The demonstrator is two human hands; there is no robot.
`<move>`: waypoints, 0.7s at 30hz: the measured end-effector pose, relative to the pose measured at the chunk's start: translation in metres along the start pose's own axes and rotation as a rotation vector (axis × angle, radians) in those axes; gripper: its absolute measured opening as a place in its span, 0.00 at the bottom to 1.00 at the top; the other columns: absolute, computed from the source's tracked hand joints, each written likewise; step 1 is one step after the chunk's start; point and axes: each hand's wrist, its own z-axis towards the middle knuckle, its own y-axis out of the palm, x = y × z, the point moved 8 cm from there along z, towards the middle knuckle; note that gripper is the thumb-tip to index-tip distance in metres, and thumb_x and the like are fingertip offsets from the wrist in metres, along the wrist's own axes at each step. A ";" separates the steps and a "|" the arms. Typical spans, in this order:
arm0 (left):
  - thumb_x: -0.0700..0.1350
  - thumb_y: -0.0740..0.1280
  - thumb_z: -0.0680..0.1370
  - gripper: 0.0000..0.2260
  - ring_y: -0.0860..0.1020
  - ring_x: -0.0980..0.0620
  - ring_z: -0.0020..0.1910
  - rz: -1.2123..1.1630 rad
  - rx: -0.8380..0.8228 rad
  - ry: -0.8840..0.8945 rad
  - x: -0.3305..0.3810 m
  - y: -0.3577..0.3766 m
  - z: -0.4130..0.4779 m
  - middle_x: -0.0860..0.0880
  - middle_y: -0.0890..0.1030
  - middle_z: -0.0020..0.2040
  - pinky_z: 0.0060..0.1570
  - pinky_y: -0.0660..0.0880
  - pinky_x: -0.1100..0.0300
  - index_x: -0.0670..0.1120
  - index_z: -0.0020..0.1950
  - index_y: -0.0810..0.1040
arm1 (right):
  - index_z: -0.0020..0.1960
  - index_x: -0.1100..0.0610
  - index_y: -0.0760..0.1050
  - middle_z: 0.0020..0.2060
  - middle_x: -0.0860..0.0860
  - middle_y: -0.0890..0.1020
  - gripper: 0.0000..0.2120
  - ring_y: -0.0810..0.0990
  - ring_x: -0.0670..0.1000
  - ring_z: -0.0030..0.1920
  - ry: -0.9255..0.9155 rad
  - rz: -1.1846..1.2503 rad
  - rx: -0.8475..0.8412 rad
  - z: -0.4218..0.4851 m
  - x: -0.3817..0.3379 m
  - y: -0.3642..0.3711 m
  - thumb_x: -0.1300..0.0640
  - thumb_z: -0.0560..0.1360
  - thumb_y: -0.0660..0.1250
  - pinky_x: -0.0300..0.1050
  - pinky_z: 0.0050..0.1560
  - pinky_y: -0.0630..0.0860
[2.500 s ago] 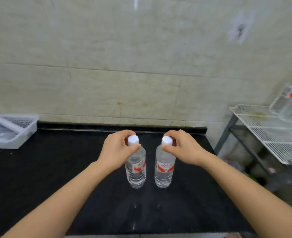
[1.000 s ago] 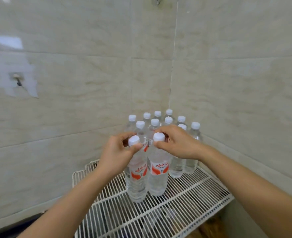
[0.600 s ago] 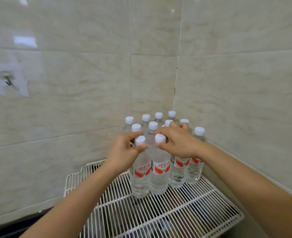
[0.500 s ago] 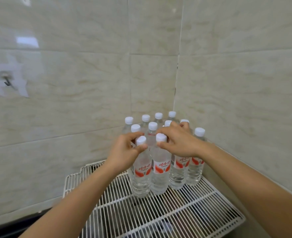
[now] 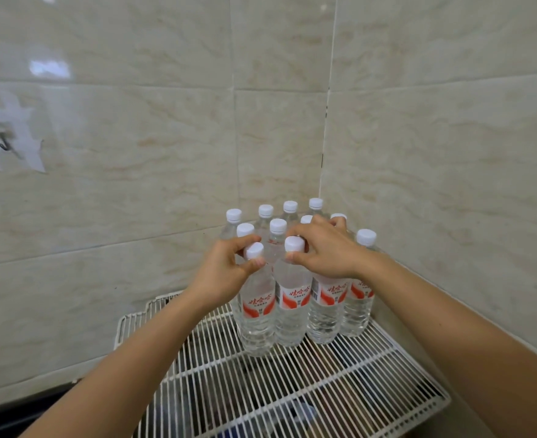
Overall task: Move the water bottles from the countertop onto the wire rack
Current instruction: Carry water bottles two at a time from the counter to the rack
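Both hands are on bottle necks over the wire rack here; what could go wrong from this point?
The left bottle and right bottle are tall, pinched only below their caps by the left hand and right hand. On the wire rack their bases could settle unevenly and tip at release. Withdrawing hands might also knock the packed bottles behind.

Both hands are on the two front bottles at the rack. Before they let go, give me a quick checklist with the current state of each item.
1. Left hand holds the left bottle at the neck under the cap: ok.
2. Right hand holds the right bottle the same way: ok.
3. Both bottles upright: ok.
4. Bases resting on the wire rack: left looks seated; right base partly hidden, cannot tell.
5. Contact with the other bottles behind: packed close, none tipped, ok.
6. Free rack space in front for later bottles: ok.
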 end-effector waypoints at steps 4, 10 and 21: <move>0.45 0.69 0.75 0.21 0.74 0.55 0.61 0.039 0.029 0.005 -0.002 0.000 0.000 0.50 0.79 0.60 0.59 0.70 0.60 0.48 0.68 0.72 | 0.37 0.36 0.67 0.43 0.50 0.72 0.06 0.69 0.58 0.52 0.075 -0.028 -0.042 0.002 0.009 0.004 0.37 0.71 0.60 0.57 0.59 0.63; 0.47 0.68 0.76 0.21 0.74 0.55 0.59 0.045 0.077 0.017 -0.003 0.003 -0.003 0.48 0.79 0.60 0.58 0.71 0.59 0.52 0.69 0.71 | 0.42 0.47 0.71 0.43 0.50 0.74 0.08 0.66 0.52 0.51 0.019 -0.044 0.026 0.001 -0.001 -0.001 0.45 0.77 0.61 0.52 0.53 0.60; 0.50 0.70 0.74 0.24 0.75 0.57 0.57 0.035 0.196 0.025 -0.009 -0.004 -0.014 0.54 0.77 0.64 0.57 0.71 0.60 0.53 0.69 0.70 | 0.70 0.49 0.69 0.66 0.46 0.71 0.22 0.63 0.50 0.66 -0.014 -0.105 0.189 -0.011 -0.016 -0.004 0.45 0.78 0.61 0.47 0.59 0.54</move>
